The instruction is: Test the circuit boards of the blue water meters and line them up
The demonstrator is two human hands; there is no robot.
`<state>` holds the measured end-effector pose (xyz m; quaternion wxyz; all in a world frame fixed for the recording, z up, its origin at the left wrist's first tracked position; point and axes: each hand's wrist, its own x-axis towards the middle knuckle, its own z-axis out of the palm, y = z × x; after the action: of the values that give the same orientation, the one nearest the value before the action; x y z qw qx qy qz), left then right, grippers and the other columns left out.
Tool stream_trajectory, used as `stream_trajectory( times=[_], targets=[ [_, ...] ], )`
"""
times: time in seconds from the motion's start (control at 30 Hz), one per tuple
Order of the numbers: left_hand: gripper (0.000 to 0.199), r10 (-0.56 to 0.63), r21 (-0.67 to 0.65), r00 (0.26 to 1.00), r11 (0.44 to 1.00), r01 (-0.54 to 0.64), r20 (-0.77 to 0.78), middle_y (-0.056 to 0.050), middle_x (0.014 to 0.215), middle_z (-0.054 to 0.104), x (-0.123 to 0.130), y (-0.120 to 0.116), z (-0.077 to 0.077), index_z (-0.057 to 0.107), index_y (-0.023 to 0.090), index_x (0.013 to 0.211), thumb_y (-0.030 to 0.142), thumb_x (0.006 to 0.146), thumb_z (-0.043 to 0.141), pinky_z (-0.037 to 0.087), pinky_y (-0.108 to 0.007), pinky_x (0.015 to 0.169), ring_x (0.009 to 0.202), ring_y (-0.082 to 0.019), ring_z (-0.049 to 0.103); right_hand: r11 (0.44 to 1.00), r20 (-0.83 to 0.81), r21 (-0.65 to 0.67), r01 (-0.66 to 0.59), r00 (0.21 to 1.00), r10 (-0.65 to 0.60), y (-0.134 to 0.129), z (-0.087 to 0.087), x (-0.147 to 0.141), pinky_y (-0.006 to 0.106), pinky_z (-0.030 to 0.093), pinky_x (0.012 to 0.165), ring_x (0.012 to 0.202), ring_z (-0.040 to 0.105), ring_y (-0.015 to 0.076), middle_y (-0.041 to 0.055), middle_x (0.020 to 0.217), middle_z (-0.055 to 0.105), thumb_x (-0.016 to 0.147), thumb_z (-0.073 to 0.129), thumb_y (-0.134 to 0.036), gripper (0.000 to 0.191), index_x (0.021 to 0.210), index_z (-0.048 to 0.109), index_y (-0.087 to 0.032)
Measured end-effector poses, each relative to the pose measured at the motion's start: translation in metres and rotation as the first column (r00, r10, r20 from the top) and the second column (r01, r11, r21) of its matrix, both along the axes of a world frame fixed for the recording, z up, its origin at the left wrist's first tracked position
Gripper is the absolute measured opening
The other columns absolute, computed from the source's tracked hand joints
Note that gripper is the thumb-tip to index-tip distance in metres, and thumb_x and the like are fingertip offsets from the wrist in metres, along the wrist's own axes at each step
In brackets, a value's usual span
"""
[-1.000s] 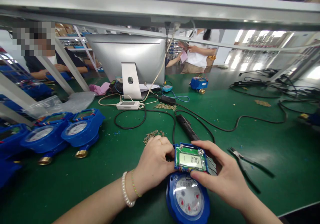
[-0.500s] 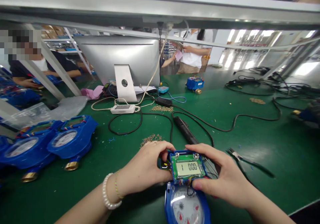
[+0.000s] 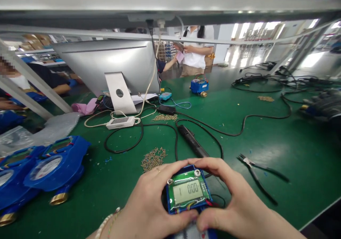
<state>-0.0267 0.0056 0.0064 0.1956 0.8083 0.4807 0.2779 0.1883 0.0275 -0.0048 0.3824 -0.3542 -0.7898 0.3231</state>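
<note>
Both hands surround a blue water meter (image 3: 188, 191) whose green circuit board and lit digital display face up. My left hand (image 3: 157, 200) wraps its left side, the thumb on the wires below the display and the fingers at the far edge. My right hand (image 3: 230, 193) grips the right side, its thumb beside the left one and its fingertips meeting the left ones at the top. The round dial at the near end is mostly hidden under the thumbs. Coloured wires show along the board's lower edge.
Black-handled cutting pliers (image 3: 258, 175) lie to the right. Beyond my hands are a black electric screwdriver (image 3: 193, 141) and a pile of screws (image 3: 153, 159). More blue meters (image 3: 58, 164) stand left. A monitor (image 3: 119, 72), cables and another meter (image 3: 199, 86) are further back, near other people.
My left hand has shifted its grip, its thumb now below the display and its fingertips meeting the right hand's. The meter sits lower in view and is tilted a little; the view has shifted.
</note>
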Motion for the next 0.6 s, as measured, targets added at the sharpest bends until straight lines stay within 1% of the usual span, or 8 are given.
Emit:
stream_trajectory(
  times=[0.03, 0.1, 0.17, 0.23, 0.37, 0.47, 0.53, 0.6],
  targets=[
    [0.069, 0.027, 0.069, 1.0, 0.997, -0.026, -0.013, -0.004, 0.119, 0.066, -0.002, -0.002, -0.002, 0.047, 0.027, 0.128, 0.035, 0.067, 0.078, 0.056, -0.034, 0.089, 0.104, -0.022, 0.065, 0.998, 0.037, 0.063, 0.029, 0.999, -0.032, -0.003, 0.0, 0.003, 0.029, 0.051, 0.095, 0.112, 0.061, 0.0219, 0.0062, 0.122, 0.061, 0.062, 0.083, -0.047, 0.077, 0.126, 0.044, -0.027],
    [0.065, 0.101, 0.169, 0.995, 0.981, -0.094, -0.028, -0.005, 0.118, 0.065, -0.006, -0.006, -0.003, 0.045, 0.027, 0.127, 0.033, 0.07, 0.075, 0.055, -0.035, 0.089, 0.105, -0.023, 0.063, 0.986, 0.066, 0.16, 0.053, 0.996, -0.065, -0.008, 0.001, 0.008, 0.028, 0.049, 0.098, 0.115, 0.058, 0.0208, 0.0071, 0.125, 0.059, 0.07, 0.079, -0.039, 0.062, 0.122, 0.048, -0.025],
    [0.06, 0.141, 0.224, 0.99, 0.966, -0.13, -0.033, -0.006, 0.116, 0.063, -0.008, -0.009, -0.003, 0.045, 0.026, 0.126, 0.031, 0.072, 0.072, 0.054, -0.037, 0.089, 0.105, -0.024, 0.061, 0.981, 0.056, 0.192, 0.029, 0.998, -0.04, -0.012, 0.002, 0.013, 0.022, 0.05, 0.094, 0.109, 0.061, 0.0162, 0.0041, 0.118, 0.062, 0.077, 0.074, -0.027, 0.04, 0.112, 0.055, -0.025],
    [0.057, 0.131, 0.256, 0.991, 0.96, -0.116, -0.041, -0.007, 0.115, 0.062, -0.007, -0.01, -0.002, 0.045, 0.025, 0.125, 0.03, 0.074, 0.071, 0.053, -0.036, 0.088, 0.105, -0.023, 0.06, 0.984, 0.055, 0.176, -0.009, 0.998, 0.0, -0.015, 0.004, 0.015, 0.019, 0.052, 0.088, 0.1, 0.064, 0.0128, 0.0018, 0.108, 0.066, 0.08, 0.067, -0.016, 0.026, 0.104, 0.059, -0.024],
    [0.056, 0.119, 0.266, 0.991, 0.959, -0.099, -0.063, -0.007, 0.115, 0.059, -0.005, -0.01, -0.001, 0.044, 0.024, 0.126, 0.025, 0.076, 0.069, 0.051, -0.034, 0.089, 0.106, -0.022, 0.057, 0.991, 0.08, 0.098, -0.086, 0.994, 0.078, -0.016, 0.004, 0.015, 0.021, 0.052, 0.083, 0.091, 0.064, 0.0117, 0.0006, 0.096, 0.068, 0.084, 0.058, -0.007, 0.023, 0.101, 0.063, -0.022],
    [0.057, 0.117, 0.258, 0.989, 0.962, -0.091, -0.089, -0.007, 0.117, 0.058, -0.006, -0.01, -0.001, 0.044, 0.023, 0.126, 0.024, 0.075, 0.07, 0.049, -0.034, 0.091, 0.107, -0.022, 0.056, 0.994, 0.081, 0.089, -0.056, 0.996, 0.049, -0.016, 0.004, 0.014, 0.022, 0.051, 0.076, 0.083, 0.063, 0.0108, -0.0005, 0.09, 0.068, 0.085, 0.055, -0.007, 0.023, 0.1, 0.064, -0.022],
    [0.058, 0.114, 0.252, 0.987, 0.964, -0.083, -0.11, -0.007, 0.116, 0.058, -0.008, -0.011, 0.0, 0.044, 0.022, 0.126, 0.025, 0.075, 0.071, 0.049, -0.033, 0.091, 0.107, -0.021, 0.055, 0.994, 0.113, 0.105, -0.033, 0.993, 0.021, -0.015, 0.006, 0.014, 0.024, 0.051, 0.073, 0.08, 0.062, 0.0114, -0.0003, 0.087, 0.067, 0.084, 0.054, -0.007, 0.022, 0.098, 0.065, -0.021],
    [0.059, 0.119, 0.243, 0.985, 0.966, -0.086, -0.125, -0.006, 0.116, 0.058, -0.009, -0.012, 0.001, 0.044, 0.023, 0.126, 0.026, 0.074, 0.071, 0.049, -0.032, 0.092, 0.107, -0.021, 0.055, 0.991, 0.149, 0.127, -0.048, 0.988, 0.029, -0.015, 0.01, 0.014, 0.025, 0.051, 0.074, 0.082, 0.061, 0.0122, 0.0004, 0.087, 0.067, 0.084, 0.054, -0.008, 0.022, 0.098, 0.066, -0.021]
  ],
)
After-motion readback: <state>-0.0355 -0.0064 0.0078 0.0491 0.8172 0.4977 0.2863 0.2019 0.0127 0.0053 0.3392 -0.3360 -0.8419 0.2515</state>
